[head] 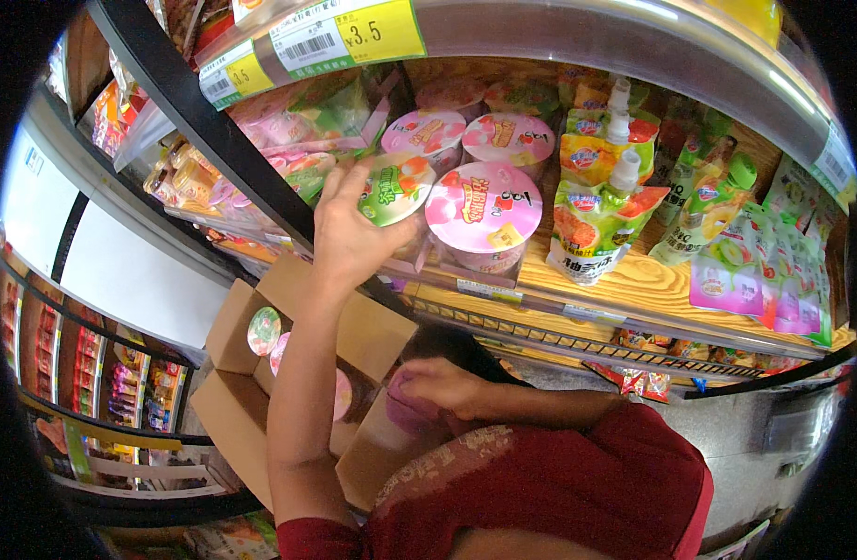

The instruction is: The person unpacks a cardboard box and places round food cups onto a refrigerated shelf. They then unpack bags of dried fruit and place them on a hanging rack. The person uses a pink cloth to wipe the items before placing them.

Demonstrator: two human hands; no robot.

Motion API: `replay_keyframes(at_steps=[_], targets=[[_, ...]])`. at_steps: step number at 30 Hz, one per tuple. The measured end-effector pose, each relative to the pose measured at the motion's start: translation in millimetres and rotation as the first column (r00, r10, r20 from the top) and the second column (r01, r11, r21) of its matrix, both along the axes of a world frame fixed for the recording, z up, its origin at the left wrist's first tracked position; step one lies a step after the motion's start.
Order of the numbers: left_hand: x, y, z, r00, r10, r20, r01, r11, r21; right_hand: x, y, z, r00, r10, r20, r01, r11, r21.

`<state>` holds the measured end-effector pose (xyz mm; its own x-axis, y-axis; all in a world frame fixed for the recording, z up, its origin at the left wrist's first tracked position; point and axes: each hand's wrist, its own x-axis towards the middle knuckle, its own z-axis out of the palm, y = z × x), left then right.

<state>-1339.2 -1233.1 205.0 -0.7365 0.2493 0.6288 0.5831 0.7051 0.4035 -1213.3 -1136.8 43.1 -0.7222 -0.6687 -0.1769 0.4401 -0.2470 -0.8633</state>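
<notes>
My left hand [355,227] reaches up to the shelf, with its thumb and fingers around a cup with a green and white lid [399,187]. Right beside that cup stands a larger-looking cup with a pink lid [483,207], at the shelf's front. Two more pink-lidded cups [509,138] are behind it. My right hand [439,388] is lower down, closed on a purple cloth [409,406] by the flap of an open cardboard box [376,339]. Inside the box are several cups, one with a green and white lid [264,331]; my left forearm hides part of them.
Spouted drink pouches [589,231] stand to the right of the cups, with flat pouches [726,269] farther right. A black shelf upright [211,126] slants down left of my left hand. Price tags [344,38] line the shelf edge above. Below is a wire-fronted shelf [540,332].
</notes>
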Motion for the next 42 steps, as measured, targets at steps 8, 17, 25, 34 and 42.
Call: replay_keyframes(at_steps=[8, 17, 25, 34, 42], targets=[[1.0, -7.5, -8.9, 0.994, 0.108, 0.007, -0.108, 0.993, -0.041, 1.4, 4.7, 4.1, 0.997, 0.018, 0.071, -0.012, 0.996, -0.091], [66.6, 41.4, 2.6, 0.98, -0.161, -0.114, 0.141, 0.976, -0.163, 4.2, -0.7, -4.0, 1.0, -0.018, 0.008, 0.019, 0.994, -0.106], [54.4, 75.6, -15.3, 0.992, -0.067, -0.106, 0.065, 0.998, -0.018, 5.0, 2.8, 7.5, 0.997, 0.046, 0.054, -0.034, 0.98, -0.196], [32.2, 82.9, -25.5, 0.931, -0.048, -0.361, 0.167, 0.937, 0.306, 6.2, 8.7, 17.9, 0.993, 0.017, 0.115, -0.001, 0.99, -0.138], [23.6, 63.3, -6.8, 0.901, -0.014, -0.433, 0.248, 0.837, 0.488, 5.3, 3.8, -2.0, 0.995, 0.034, 0.094, -0.018, 0.985, -0.172]])
